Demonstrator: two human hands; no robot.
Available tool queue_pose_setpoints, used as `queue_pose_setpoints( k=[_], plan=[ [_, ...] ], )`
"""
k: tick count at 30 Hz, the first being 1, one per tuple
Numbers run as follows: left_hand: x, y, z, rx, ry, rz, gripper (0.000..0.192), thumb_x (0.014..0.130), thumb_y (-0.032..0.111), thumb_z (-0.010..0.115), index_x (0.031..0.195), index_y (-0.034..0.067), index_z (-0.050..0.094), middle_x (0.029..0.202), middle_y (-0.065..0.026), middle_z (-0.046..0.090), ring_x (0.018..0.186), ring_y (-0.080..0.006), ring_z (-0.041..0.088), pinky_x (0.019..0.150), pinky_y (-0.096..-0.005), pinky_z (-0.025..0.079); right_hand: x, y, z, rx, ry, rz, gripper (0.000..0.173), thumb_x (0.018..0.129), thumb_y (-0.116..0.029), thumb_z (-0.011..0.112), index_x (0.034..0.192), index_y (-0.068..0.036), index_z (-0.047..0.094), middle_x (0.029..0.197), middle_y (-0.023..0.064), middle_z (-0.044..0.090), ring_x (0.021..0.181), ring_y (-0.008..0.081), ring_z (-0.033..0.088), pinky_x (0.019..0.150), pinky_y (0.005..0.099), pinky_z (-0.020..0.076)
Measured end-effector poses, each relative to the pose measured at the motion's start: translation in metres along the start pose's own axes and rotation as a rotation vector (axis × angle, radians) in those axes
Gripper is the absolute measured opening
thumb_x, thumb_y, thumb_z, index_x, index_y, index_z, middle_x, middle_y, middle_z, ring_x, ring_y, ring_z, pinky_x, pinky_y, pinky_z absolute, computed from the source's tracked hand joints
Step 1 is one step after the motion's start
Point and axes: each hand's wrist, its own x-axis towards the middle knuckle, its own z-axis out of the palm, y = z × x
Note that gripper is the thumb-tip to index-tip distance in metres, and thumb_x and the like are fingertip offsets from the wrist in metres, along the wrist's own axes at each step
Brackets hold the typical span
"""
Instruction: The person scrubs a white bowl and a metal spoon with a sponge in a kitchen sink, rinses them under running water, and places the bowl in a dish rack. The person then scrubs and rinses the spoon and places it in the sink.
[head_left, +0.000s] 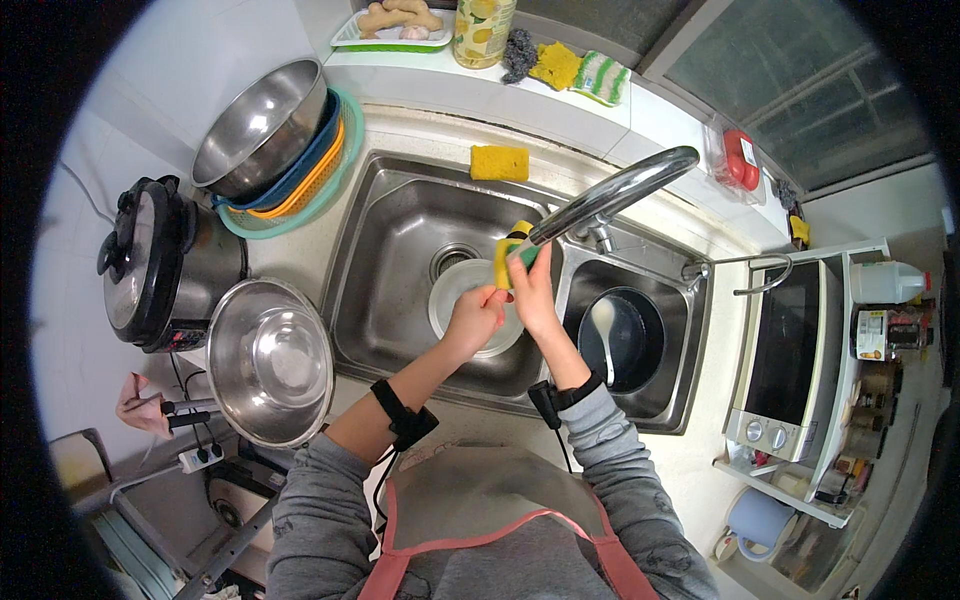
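Over the large basin of a steel double sink (375, 300), my right hand (534, 289) holds a yellow-and-green sponge (504, 262) below the faucet spout. Close beside it, my left hand (477, 319) has its fingers closed near the sponge's lower end; a small dark item shows at the fingertips, too small to name. Beneath both hands, a pale round bowl (446, 300) sits in the basin by the drain. The small basin on the right contains a dark round pot (645, 337) with a white spoon (602, 322) in it.
A chrome faucet (615, 191) arches over the sink. Another yellow sponge (499, 163) lies on the back rim. To the left stand a steel bowl (262, 360), stacked basins and colanders (352, 142), and a pressure cooker (172, 277). A microwave (787, 345) is at the right.
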Motion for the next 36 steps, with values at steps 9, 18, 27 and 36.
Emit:
queue_pose_setpoints(
  k=[9, 18, 27, 36],
  plan=[
    [-0.012, 0.003, 0.006, -0.124, -0.046, -0.063, 0.021, 0.096, 0.018, 0.043, 0.088, 0.004, 0.056, 0.059, 0.0013, 0.047, 0.046, -0.0048, 0.037, 0.041, -0.0197, 0.028, 0.022, -0.004, -0.001, -0.38, 0.064, 0.062, 0.031, 0.085, -0.02, 0.061, 0.105, 0.001, 0.052, 0.088, 0.0168, 0.061, 0.082, 0.0282, 0.062, 0.073, 0.0367, 0.0475],
    [-0.006, -0.008, -0.002, 0.186, 0.035, 0.051, 0.02, 0.094, 0.021, 0.049, 0.093, 0.002, 0.057, 0.07, -0.0046, 0.058, 0.056, -0.0111, 0.051, 0.052, -0.0261, 0.043, -0.01, 0.0, 0.007, 0.415, -0.085, 0.504, 0.025, 0.087, -0.018, 0.062, 0.103, -0.001, 0.052, 0.089, 0.0043, 0.059, 0.077, 0.012, 0.057, 0.066, 0.0262, 0.048],
    [0.028, 0.032, -0.036, 0.525, 0.222, 0.646, 0.015, 0.081, 0.014, 0.059, 0.081, -0.001, 0.063, 0.072, -0.0173, 0.059, 0.066, -0.0335, 0.058, 0.062, -0.0388, 0.046, -0.019, 0.002, -0.026, -0.057, -0.511, 0.265, 0.038, 0.089, -0.025, 0.059, 0.116, 0.001, 0.051, 0.1, 0.0055, 0.06, 0.09, 0.0099, 0.055, 0.08, 0.0242, 0.044],
    [0.036, 0.037, -0.025, 0.595, 0.217, 0.683, 0.011, 0.08, 0.009, 0.06, 0.084, 0.0, 0.065, 0.076, -0.0147, 0.062, 0.065, -0.0271, 0.06, 0.058, -0.0331, 0.045, -0.019, -0.002, -0.02, -0.286, -0.379, 0.239, 0.041, 0.09, -0.034, 0.054, 0.101, 0.005, 0.049, 0.096, 0.0268, 0.06, 0.094, 0.0373, 0.059, 0.079, 0.0389, 0.0448]
  ],
)
